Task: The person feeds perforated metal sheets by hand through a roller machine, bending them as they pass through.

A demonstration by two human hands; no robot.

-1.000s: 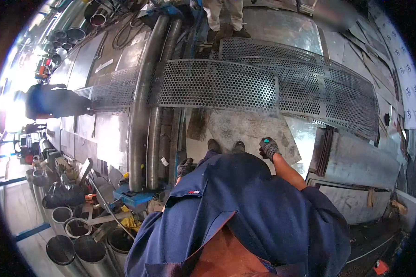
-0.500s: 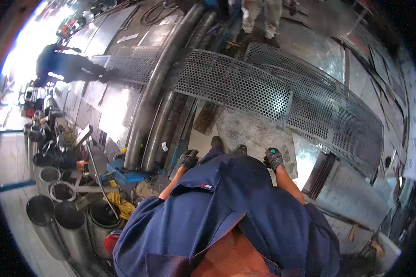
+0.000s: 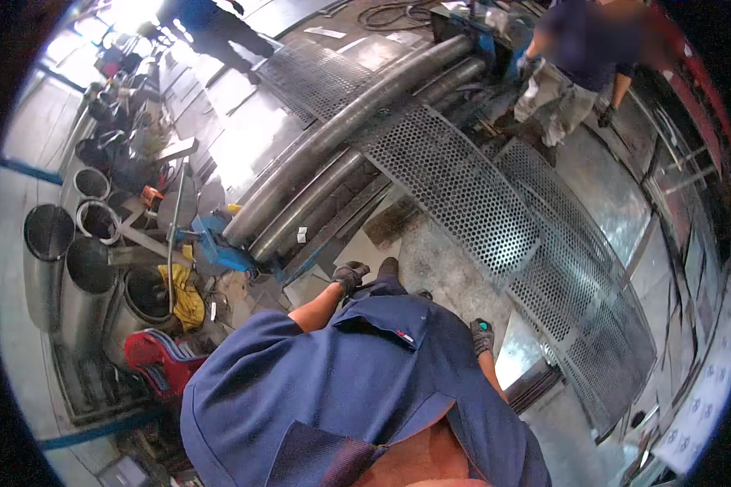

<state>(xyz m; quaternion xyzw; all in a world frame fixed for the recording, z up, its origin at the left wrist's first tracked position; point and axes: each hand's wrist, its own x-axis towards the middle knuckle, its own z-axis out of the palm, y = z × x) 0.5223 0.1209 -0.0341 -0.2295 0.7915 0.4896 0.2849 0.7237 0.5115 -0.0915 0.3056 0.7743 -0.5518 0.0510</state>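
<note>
My left hand, in a dark grey glove, is held beside the front of my blue coat, its fingers curled; whether anything is in it cannot be made out. On the other side of the coat is my right hand, also gloved, with a small green spot on it. Its fingers are too small to read. Ahead of both hands, a perforated metal sheet lies across the long metal rollers. A second perforated sheet extends toward the right.
Upright metal pipes and a yellow cloth are at the left. A blue machine bracket holds the roller ends. One person stands at the upper right, another at the upper left. Red chairs are at lower left.
The view has turned, so the rollers and sheets appear tilted differently. More of the person at the upper right shows. My left hand appears slightly farther right and closer to the coat.
</note>
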